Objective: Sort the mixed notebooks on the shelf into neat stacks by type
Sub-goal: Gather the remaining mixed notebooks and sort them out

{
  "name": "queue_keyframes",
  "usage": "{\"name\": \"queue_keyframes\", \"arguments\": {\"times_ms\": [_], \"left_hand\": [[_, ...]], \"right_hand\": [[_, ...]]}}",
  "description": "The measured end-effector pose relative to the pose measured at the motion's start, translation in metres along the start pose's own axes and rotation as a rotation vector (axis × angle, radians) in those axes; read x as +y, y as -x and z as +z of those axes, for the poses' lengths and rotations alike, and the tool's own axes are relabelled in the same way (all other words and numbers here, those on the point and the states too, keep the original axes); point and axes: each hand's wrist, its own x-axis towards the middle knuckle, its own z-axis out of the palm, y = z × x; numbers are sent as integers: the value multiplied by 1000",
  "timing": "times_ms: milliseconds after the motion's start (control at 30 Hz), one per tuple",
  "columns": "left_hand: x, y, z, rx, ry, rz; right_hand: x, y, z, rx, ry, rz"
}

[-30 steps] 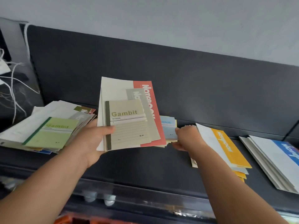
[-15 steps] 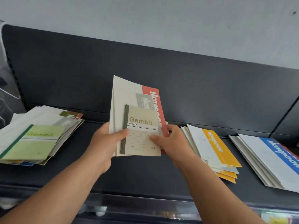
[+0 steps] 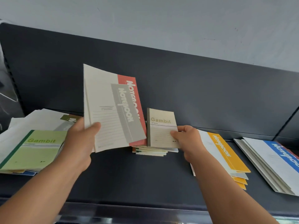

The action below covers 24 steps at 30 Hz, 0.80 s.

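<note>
My left hand grips a fanned bunch of large notebooks, a grey-banded one in front of a red-banded one, raised above the dark shelf. My right hand pinches the right edge of a small beige Gambit notebook, tilted up just over a low stack of small notebooks at mid shelf. A mixed pile topped by a green Gambit notebook lies at the left.
A stack of yellow-banded notebooks lies right of my right hand, and a stack of blue-banded notebooks lies at the far right. The shelf's dark back panel rises behind. The shelf's front lip runs below my arms.
My right hand has taken the beige Gambit notebook off the front of the bunch in my left hand and carried it right, over the small stack. My left hand raised the bunch slightly.
</note>
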Motion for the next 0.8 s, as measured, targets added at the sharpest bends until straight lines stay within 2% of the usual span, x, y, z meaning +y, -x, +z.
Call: {"name": "queue_keyframes", "arguments": {"times_ms": [133,233,333,400,467,600,700,800], "left_hand": [[1,-7,-12,30,48,-13],[0,-8,-10,-4,63,-31],[-4,-5,3,-62,66,-66],[-7,-1,14,-104,59,-86],[-9,4,28,-142,48,-97],[-14,19,66,-203,25,-79],[-21,36,103,-231,-3,-50],[-34,57,146,-241,-15,-35]], "right_hand": [[10,-10,14,50,205,-39],[10,-8,19,64,476,-82],[9,-8,17,70,595,-133],[7,-7,10,94,553,-175],[2,-4,-2,97,407,-189],[-13,12,-34,-86,15,-64],[-7,15,-60,-189,-13,-78],[10,10,-92,-174,-23,-104]]}}
